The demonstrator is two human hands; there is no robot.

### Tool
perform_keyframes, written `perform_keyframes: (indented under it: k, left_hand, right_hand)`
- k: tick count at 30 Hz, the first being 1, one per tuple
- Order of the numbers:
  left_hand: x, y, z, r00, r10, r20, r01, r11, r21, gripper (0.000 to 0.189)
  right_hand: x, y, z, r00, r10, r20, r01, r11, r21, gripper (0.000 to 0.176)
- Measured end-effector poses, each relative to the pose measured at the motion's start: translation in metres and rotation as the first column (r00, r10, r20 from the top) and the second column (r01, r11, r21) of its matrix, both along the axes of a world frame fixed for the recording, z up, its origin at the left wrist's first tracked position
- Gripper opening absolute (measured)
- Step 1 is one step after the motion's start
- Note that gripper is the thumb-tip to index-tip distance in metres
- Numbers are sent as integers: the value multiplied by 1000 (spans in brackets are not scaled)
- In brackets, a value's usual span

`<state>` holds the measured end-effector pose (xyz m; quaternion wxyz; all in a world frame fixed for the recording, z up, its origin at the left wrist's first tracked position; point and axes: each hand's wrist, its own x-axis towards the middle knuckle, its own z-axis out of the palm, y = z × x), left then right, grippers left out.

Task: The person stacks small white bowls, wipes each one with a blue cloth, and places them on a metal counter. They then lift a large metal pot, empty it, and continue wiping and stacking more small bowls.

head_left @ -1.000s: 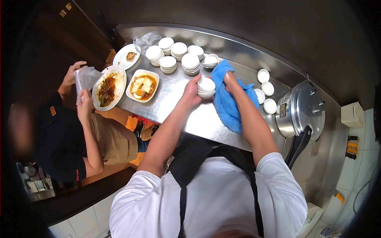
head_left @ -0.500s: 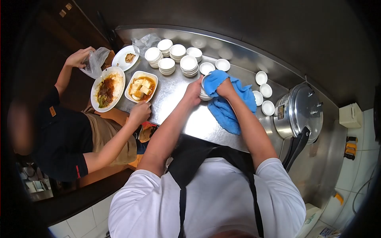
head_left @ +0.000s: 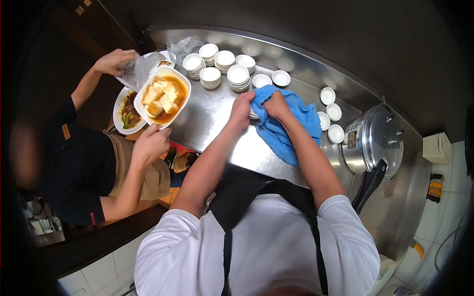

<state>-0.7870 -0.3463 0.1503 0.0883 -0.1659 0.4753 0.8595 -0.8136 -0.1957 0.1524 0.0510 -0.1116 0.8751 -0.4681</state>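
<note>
My left hand point(head_left: 241, 109) is closed around the side of some small white bowls point(head_left: 253, 115), mostly covered by a blue cloth point(head_left: 284, 140). Bunched in my right hand point(head_left: 276, 105), the cloth presses into the top bowl, and its loose end hangs over the steel counter point(head_left: 212, 126). Just beyond my hands, two small dishes point(head_left: 281, 78) sit by the wall. Several stacks of matching bowls point(head_left: 238, 75) stand to their left.
Several single small bowls point(head_left: 334, 112) lie at right, beside a lidded pressure cooker point(head_left: 385, 135) with a black handle. At left, a co-worker's hand point(head_left: 150, 145) holds a square dish of tofu point(head_left: 165, 96) over an oval plate point(head_left: 121, 116); their other hand grips a plastic bag point(head_left: 133, 74).
The co-worker has lifted the tofu dish off the counter and moved it left, towards the plastic bag. My right hand has shifted slightly with the cloth, which now covers more of the bowls.
</note>
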Motion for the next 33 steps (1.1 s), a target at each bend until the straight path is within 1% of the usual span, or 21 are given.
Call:
perform_keyframes:
  k: [2, 3, 5, 6, 10, 13, 14, 15, 16, 17, 18, 20, 21, 22, 23, 24, 27, 28, 29, 31, 33]
  left_hand:
    - [1, 0, 8, 999, -35, 18, 32, 987, 155, 23]
    - [3, 1, 11, 998, -55, 27, 47, 972, 231, 21]
    - [4, 4, 17, 996, -83, -35, 85, 994, 64, 24]
    - [1, 3, 15, 994, -99, -48, 99, 995, -3, 25]
    - [2, 6, 18, 999, -27, -44, 19, 985, -169, 31]
    - [7, 1, 26, 981, 158, 112, -167, 983, 71, 38]
    - [8, -1, 24, 979, 176, 100, -182, 982, 59, 40]
    - [8, -3, 21, 977, 202, 62, -206, 977, 60, 40]
    - [5, -6, 10, 973, 230, 23, -231, 971, 62, 40]
    - [3, -9, 0, 966, 257, -15, -256, 965, 63, 40]
    - [0, -11, -9, 954, 296, -44, -295, 955, 32, 44]
    - [0, -10, 6, 952, 305, -21, -304, 951, 54, 45]
    - [1, -8, 13, 951, 308, -6, -307, 950, 66, 46]
    - [-5, -5, 7, 926, 375, -30, -375, 927, 8, 47]
    - [-11, -1, 0, 898, 436, -58, -439, 897, -50, 49]
    - [-9, 3, -7, 917, 400, 9, -400, 916, 40, 49]
    - [11, 16, 3, 952, 247, -183, -196, 946, 260, 42]
    - [16, 24, 9, 953, 238, -186, -166, 926, 338, 41]
    - [19, 25, 12, 948, 227, -222, -147, 933, 330, 41]
    - [26, 24, 15, 935, 210, -287, -116, 943, 313, 42]
    - [20, 16, 17, 976, 133, -171, -69, 939, 336, 42]
  right_hand:
    - [-12, 4, -4, 990, -138, 41, 139, 990, -24, 46]
    - [-13, 6, -8, 993, -103, -49, 96, 986, -138, 43]
    - [-5, 7, -3, 969, -59, -242, -28, 940, -341, 37]
    - [0, 1, -3, 985, -43, -168, -7, 957, -291, 31]
    - [-8, 2, 1, 979, -80, -189, 58, 991, -117, 25]
    - [-20, -7, 8, 913, -404, 63, 408, 909, -86, 35]
    - [-30, -4, -6, 939, -343, -19, 343, 938, 47, 45]
    - [-38, -3, -22, 920, -325, 221, 371, 904, -214, 41]
    - [-39, -7, -23, 869, -229, 438, 430, 787, -442, 36]
    - [-37, -12, -19, 793, -68, 605, 516, 602, -609, 32]
    - [-31, -9, -14, 790, 4, 613, 473, 632, -614, 32]
    - [-13, -11, 3, 896, 45, 442, 162, 893, -419, 36]
    - [-4, -12, 7, 928, 93, 361, 8, 963, -270, 40]
    - [2, -13, 1, 991, 95, 90, -88, 993, -74, 49]
    - [7, -16, -4, 998, 2, 65, 4, 996, -92, 48]
    - [9, -19, -8, 995, -94, 38, 98, 989, -112, 48]
    - [17, -19, 10, 965, -260, -22, 257, 963, -81, 43]
    - [19, -19, 15, 952, -304, -14, 302, 948, -99, 42]
    - [19, -18, 18, 937, -348, -7, 345, 931, -116, 41]
    - [20, -10, 14, 971, -238, -17, 226, 942, -249, 41]
    - [23, -5, 8, 981, -173, -92, 140, 947, -289, 40]
